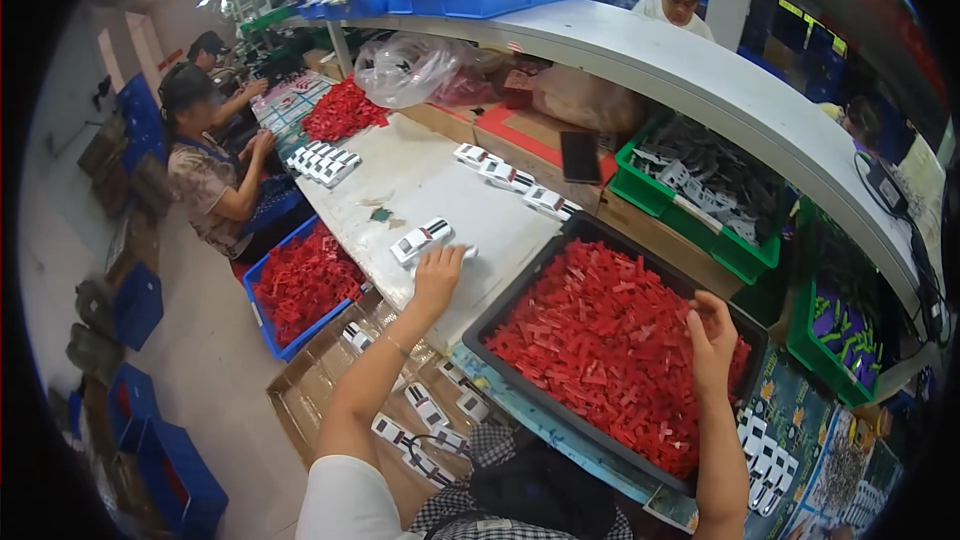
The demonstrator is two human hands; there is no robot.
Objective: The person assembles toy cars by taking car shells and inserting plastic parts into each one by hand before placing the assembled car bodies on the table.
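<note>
Nearest: checked apron [455, 502] with pale label [495, 525], print too small to read. Cardboard box [315, 390], white toy cars inside. Black tray [545, 400] heaped with red plastic pieces [590, 330]; right hand [712, 340] above its right side, fingers curled, parted. Left hand [437, 277] hides most of white object [470, 252]; cannot tell whether fingers pinch it. Just beyond, black-striped toy car [420, 240] on bench [400, 175], long axis slanting far-right, striped end away. Farther: three-car row [507, 176], black phone [579, 156], green bin [645, 190].
</note>
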